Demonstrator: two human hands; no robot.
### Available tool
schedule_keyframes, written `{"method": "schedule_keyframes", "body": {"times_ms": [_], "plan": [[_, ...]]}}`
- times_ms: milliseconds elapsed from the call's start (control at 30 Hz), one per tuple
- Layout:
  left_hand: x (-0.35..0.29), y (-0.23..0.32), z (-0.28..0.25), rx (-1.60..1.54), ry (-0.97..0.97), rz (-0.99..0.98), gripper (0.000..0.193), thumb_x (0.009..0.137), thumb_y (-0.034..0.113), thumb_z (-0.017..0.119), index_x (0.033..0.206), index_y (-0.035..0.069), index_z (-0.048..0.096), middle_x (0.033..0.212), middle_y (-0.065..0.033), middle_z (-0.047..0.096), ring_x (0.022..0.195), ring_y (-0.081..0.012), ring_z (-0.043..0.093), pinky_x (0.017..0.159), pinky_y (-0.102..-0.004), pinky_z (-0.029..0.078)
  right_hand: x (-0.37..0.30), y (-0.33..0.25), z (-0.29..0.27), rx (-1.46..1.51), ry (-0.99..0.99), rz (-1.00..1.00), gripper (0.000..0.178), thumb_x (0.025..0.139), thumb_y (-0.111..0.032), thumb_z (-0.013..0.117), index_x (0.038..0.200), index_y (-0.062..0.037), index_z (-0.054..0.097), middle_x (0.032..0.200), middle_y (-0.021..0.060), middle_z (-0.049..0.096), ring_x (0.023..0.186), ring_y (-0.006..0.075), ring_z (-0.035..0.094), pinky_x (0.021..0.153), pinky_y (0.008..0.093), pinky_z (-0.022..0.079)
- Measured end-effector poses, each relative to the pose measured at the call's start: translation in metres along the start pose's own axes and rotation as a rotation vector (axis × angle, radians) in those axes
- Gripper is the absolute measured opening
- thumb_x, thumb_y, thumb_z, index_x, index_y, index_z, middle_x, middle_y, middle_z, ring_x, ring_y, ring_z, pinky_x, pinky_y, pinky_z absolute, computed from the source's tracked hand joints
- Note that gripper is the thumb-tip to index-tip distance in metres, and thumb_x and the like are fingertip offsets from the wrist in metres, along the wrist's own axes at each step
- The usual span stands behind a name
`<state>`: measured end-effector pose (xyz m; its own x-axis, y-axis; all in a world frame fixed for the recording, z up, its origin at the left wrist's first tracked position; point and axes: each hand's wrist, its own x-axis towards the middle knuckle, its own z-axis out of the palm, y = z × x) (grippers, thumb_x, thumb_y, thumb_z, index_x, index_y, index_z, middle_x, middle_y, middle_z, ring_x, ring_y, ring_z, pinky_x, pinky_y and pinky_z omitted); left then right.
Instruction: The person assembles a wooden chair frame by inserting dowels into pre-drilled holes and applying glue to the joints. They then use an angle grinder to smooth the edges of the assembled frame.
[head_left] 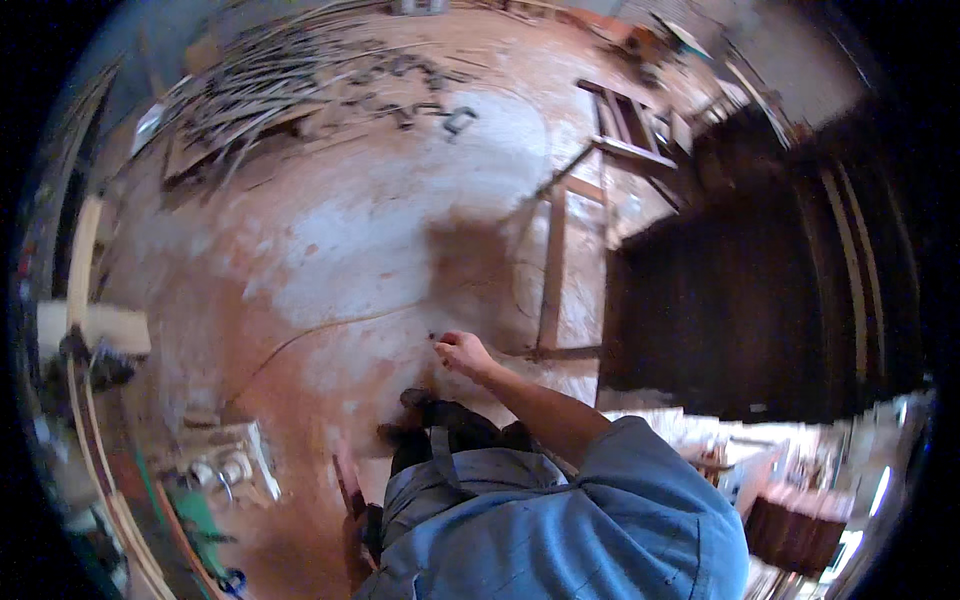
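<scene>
My right hand (460, 352) is out in front of my body above the dusty floor (350, 240). Its fingers are curled closed, and a tiny dark tip (433, 337) shows at them, too small and blurred to name. My right arm, in a short blue sleeve (640, 470), reaches in from the right. No left hand can be made out. Low beside my legs, a reddish-brown narrow piece (346, 475) stands or lies, blurred. My dark shoes (410, 415) are on the floor just below the hand.
A large dark panel-like piece (740, 290) fills the right, beside a wooden frame (556, 260). Wood strips (270, 90) are heaped at the far left. A thin cord (340, 322) crosses the floor. Long boards (85, 250) stand along the left edge.
</scene>
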<state>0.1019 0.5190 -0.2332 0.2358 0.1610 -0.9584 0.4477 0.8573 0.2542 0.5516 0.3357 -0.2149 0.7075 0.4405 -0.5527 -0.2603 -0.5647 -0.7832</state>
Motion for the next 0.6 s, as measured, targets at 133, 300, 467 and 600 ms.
{"method": "schedule_keyframes", "body": {"times_ms": [133, 300, 467, 600], "plan": [[0.028, 0.043, 0.010, 0.156, -0.075, 0.002, 0.026, 0.082, 0.030, 0.067, 0.096, 0.010, 0.057, 0.071, -0.0020, 0.054, 0.061, -0.0154, 0.055, 0.055, -0.0290, 0.044, -0.026, 0.012, -0.030, 0.204, 0.207, 0.028, 0.026, 0.089, -0.024, 0.060, 0.098, 0.0003, 0.063, 0.081, 0.0043, 0.063, 0.065, 0.0137, 0.059, 0.060, 0.0282, 0.050], [0.038, 0.077, 0.013, 0.276, -0.093, -0.026, 0.024, 0.083, 0.029, 0.066, 0.095, 0.010, 0.058, 0.071, -0.0020, 0.055, 0.061, -0.0150, 0.055, 0.054, -0.0286, 0.044, -0.044, 0.034, -0.082, 0.206, 0.566, -0.018, 0.020, 0.085, -0.018, 0.063, 0.093, 0.0007, 0.062, 0.078, 0.0063, 0.063, 0.064, 0.0128, 0.060, 0.058, 0.0287, 0.049], [0.034, 0.092, 0.015, 0.335, -0.047, -0.035, 0.023, 0.083, 0.029, 0.065, 0.095, 0.010, 0.059, 0.070, -0.0020, 0.055, 0.061, -0.0147, 0.055, 0.054, -0.0282, 0.043, -0.006, 0.017, -0.169, 0.248, 0.966, -0.073, 0.024, 0.084, -0.018, 0.063, 0.099, 0.0003, 0.061, 0.082, 0.0062, 0.064, 0.069, 0.0144, 0.060, 0.064, 0.0312, 0.049], [0.028, 0.104, 0.027, 0.343, 0.001, -0.047, 0.022, 0.084, 0.028, 0.065, 0.094, 0.010, 0.059, 0.070, -0.0019, 0.055, 0.061, -0.0144, 0.055, 0.053, -0.0279, 0.043, 0.043, -0.023, -0.257, 0.079, 1.201, -0.117, 0.038, 0.077, -0.028, 0.074, 0.100, -0.0013, 0.059, 0.085, 0.0102, 0.064, 0.079, 0.0206, 0.061, 0.074, 0.0339, 0.049]]}}
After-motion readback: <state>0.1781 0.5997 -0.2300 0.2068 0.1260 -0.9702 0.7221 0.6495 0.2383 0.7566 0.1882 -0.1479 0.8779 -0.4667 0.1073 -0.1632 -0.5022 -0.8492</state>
